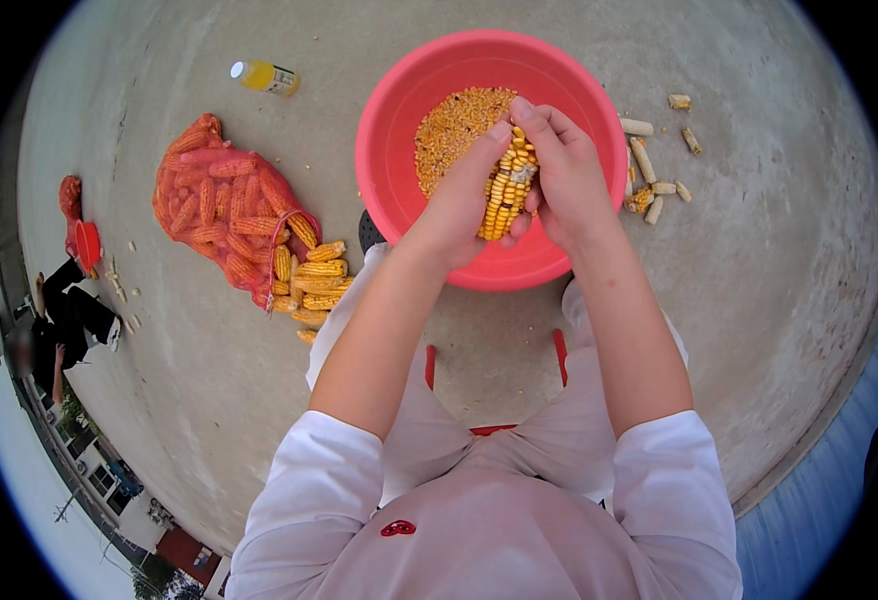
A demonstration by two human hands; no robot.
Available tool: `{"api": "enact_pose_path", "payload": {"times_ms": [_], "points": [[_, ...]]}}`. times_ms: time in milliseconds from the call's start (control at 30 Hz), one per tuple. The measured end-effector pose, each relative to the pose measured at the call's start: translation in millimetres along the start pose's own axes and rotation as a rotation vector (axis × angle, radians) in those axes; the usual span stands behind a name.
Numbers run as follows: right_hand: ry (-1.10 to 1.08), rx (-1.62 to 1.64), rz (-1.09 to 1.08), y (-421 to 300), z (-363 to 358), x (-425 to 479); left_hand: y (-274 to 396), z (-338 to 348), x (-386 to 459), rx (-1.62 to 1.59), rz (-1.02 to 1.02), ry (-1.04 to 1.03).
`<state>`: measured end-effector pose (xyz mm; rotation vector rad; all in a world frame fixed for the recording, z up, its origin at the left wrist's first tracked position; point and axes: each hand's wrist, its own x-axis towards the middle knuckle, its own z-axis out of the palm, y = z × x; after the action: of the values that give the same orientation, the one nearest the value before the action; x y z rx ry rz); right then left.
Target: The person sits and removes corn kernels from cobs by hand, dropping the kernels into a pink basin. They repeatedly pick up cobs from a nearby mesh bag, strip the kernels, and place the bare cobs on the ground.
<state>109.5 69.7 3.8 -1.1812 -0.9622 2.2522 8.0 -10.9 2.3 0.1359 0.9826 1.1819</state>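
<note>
Between my two hands is an ear of dried corn [508, 189], yellow with some dark kernels and a pale bare patch near its upper end. My left hand [463, 196] grips it from the left, thumb along its side. From the right, my right hand [565, 169] holds it too, with the thumb by the tip and some fingers curled behind. Both hands are above a round red plastic basin [484, 271]. Loose corn kernels [450, 124] lie heaped on the basin's bottom, partly hidden by my hands.
A red mesh sack [221, 199] of corn ears lies left, with loose ears [322, 281] spilling from its mouth. Beyond it lies a bottle of yellow drink [266, 77]. Corn cobs [643, 159] are scattered right of the basin. Another person [71, 315] sits far left by a small red basin [87, 246].
</note>
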Motion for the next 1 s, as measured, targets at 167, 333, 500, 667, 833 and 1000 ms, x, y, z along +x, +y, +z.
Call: {"api": "enact_pose_path", "payload": {"times_ms": [167, 333, 500, 667, 833, 1000], "points": [[-0.019, 0.036, 0.001, 2, -1, 1, -2, 4, 3, -0.103, 0.059, 0.1], [-0.071, -0.113, -0.155, 3, 3, 1, 3, 5, 4, -0.032, 0.082, 0.146], [-0.045, -0.174, -0.166, -2, 2, -3, -4, 1, 6, 0.236, 0.192, 0.152], [-0.037, -0.056, -0.195, 7, 2, 3, -3, 5, 6, 0.155, 0.189, 0.19], [-0.102, -0.383, -0.283, 0, 10, -6, -3, -2, 9, 0.197, 0.314, 0.257], [-0.03, -0.426, -0.441, 23, 9, 5, -16, -8, 12, 0.487, 0.479, 0.39]]}}
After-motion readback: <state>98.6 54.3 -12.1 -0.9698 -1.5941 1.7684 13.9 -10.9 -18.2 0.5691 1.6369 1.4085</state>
